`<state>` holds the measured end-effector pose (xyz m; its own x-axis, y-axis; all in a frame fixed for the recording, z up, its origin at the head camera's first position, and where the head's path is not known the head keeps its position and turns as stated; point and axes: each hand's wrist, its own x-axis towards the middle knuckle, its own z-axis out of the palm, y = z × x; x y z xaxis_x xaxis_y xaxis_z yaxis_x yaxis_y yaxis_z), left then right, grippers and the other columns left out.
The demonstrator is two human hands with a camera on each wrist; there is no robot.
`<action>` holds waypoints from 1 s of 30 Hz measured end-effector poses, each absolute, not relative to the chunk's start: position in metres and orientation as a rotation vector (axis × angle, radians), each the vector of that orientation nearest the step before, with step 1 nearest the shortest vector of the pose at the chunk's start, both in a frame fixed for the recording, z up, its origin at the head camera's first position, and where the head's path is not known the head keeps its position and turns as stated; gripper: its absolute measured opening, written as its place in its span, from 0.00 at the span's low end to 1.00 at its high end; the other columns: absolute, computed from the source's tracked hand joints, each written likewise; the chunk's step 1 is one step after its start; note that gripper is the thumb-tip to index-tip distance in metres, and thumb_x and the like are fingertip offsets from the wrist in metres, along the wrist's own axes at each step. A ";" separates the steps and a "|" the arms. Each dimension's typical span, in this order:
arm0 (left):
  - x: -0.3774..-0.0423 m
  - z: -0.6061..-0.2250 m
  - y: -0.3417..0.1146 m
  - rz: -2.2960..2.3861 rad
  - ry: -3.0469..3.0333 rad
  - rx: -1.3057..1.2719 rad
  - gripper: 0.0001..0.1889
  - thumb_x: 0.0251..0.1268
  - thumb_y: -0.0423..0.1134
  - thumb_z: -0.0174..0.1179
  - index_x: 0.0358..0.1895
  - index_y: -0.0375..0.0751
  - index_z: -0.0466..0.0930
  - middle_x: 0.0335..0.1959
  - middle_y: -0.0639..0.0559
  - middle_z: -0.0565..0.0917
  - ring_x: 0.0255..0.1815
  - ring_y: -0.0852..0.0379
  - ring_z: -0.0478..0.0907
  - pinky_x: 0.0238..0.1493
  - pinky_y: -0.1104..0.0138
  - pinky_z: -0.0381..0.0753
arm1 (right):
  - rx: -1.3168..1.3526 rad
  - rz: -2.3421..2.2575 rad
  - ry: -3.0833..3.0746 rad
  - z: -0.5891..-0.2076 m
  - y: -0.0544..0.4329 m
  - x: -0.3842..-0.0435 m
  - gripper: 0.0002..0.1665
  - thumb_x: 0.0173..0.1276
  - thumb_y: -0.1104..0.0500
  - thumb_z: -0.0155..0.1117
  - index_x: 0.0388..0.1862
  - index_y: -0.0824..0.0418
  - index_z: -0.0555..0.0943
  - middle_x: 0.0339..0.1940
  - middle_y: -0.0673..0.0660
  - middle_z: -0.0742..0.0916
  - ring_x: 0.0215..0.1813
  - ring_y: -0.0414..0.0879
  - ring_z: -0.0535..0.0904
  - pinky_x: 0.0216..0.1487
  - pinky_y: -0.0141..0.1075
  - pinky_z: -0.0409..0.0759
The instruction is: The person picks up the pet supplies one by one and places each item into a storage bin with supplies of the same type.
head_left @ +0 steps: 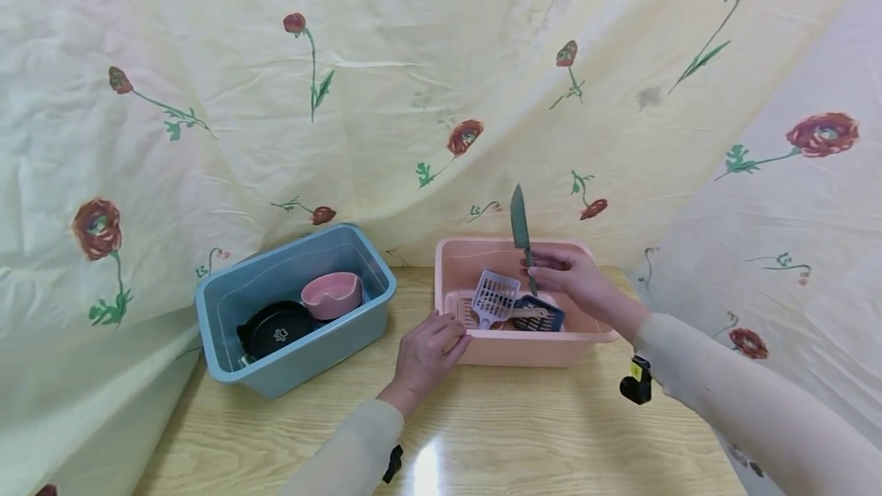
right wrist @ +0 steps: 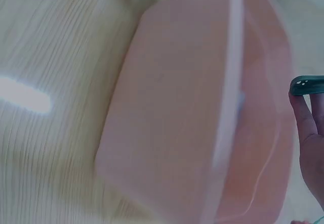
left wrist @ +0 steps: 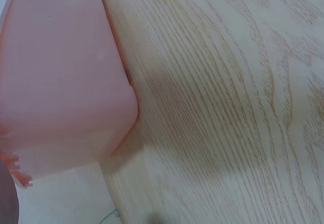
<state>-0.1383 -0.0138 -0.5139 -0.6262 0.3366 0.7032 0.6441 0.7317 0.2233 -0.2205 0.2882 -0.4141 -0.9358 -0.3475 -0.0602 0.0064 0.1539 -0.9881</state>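
Observation:
My right hand [head_left: 561, 274] is raised over the pink bin [head_left: 524, 352] and pinches a dark green litter scoop [head_left: 520, 219] by its handle. The scoop stands upright, seen edge-on in the head view. In the right wrist view only its handle end [right wrist: 306, 85] shows, at the fingertips. At the bin's front left corner my left hand [head_left: 429, 350] grips the rim. Inside the bin lie a lavender slotted scoop [head_left: 494, 298], a dark blue slotted scoop [head_left: 549, 320] and a pale pink slotted scoop [head_left: 467, 312], partly overlapping.
Left of the pink bin a blue bin [head_left: 310, 343] stands at an angle, holding a pink bowl [head_left: 332, 295] and a black dish [head_left: 279, 330] with a paw print. Both bins rest on a wooden table [head_left: 496, 427]. A flowered cloth [head_left: 386, 151] hangs behind.

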 end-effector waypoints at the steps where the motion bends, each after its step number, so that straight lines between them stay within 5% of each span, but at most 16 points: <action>1: -0.138 -0.514 -0.014 -0.613 -2.278 -0.741 0.08 0.64 0.45 0.79 0.41 0.54 0.90 0.41 0.61 0.91 0.48 0.62 0.90 0.66 0.60 0.82 | -0.324 -1.818 2.178 -0.417 0.290 -0.222 0.29 0.80 0.66 0.65 0.76 0.72 0.73 0.55 0.49 0.92 0.56 0.41 0.90 0.58 0.41 0.89; 10: -0.140 -0.513 -0.014 -0.608 -2.276 -0.755 0.07 0.63 0.45 0.79 0.40 0.53 0.90 0.41 0.60 0.92 0.48 0.62 0.90 0.66 0.61 0.83 | -0.284 -1.519 2.239 -0.436 0.298 -0.230 0.33 0.79 0.67 0.65 0.77 0.76 0.68 0.70 0.77 0.80 0.60 0.46 0.88 0.65 0.56 0.84; 16: -0.139 -0.512 -0.015 -0.632 -2.273 -0.754 0.07 0.63 0.43 0.79 0.40 0.51 0.91 0.41 0.59 0.92 0.49 0.60 0.90 0.65 0.59 0.84 | -0.304 -1.526 2.163 -0.441 0.300 -0.231 0.38 0.83 0.67 0.59 0.83 0.77 0.56 0.77 0.79 0.69 0.68 0.48 0.83 0.67 0.63 0.79; 23: -0.139 -0.510 -0.014 -0.599 -2.299 -0.745 0.07 0.65 0.46 0.78 0.40 0.53 0.91 0.41 0.60 0.92 0.51 0.61 0.90 0.65 0.60 0.84 | -0.231 -1.519 2.157 -0.443 0.306 -0.231 0.39 0.82 0.63 0.63 0.83 0.73 0.59 0.79 0.77 0.71 0.73 0.61 0.78 0.66 0.63 0.81; 27: -0.139 -0.507 -0.016 -0.599 -2.345 -0.753 0.06 0.67 0.46 0.77 0.42 0.53 0.90 0.43 0.60 0.92 0.48 0.62 0.90 0.64 0.60 0.84 | -0.267 -1.473 2.193 -0.436 0.307 -0.232 0.40 0.82 0.60 0.64 0.83 0.74 0.60 0.77 0.76 0.73 0.68 0.56 0.83 0.64 0.61 0.83; 30: -0.142 -0.498 -0.018 -0.636 -2.426 -0.788 0.06 0.69 0.47 0.75 0.41 0.52 0.89 0.41 0.60 0.91 0.41 0.63 0.89 0.50 0.68 0.89 | -0.309 -1.401 2.258 -0.422 0.307 -0.233 0.39 0.82 0.59 0.65 0.82 0.74 0.62 0.74 0.76 0.77 0.63 0.51 0.86 0.61 0.56 0.86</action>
<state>-0.1416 -0.0182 -0.4982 -0.7033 0.3987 0.5885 0.6362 0.7225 0.2708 -0.2330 0.3074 -0.4224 -0.8678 -0.4204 -0.2651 0.0510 0.4553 -0.8889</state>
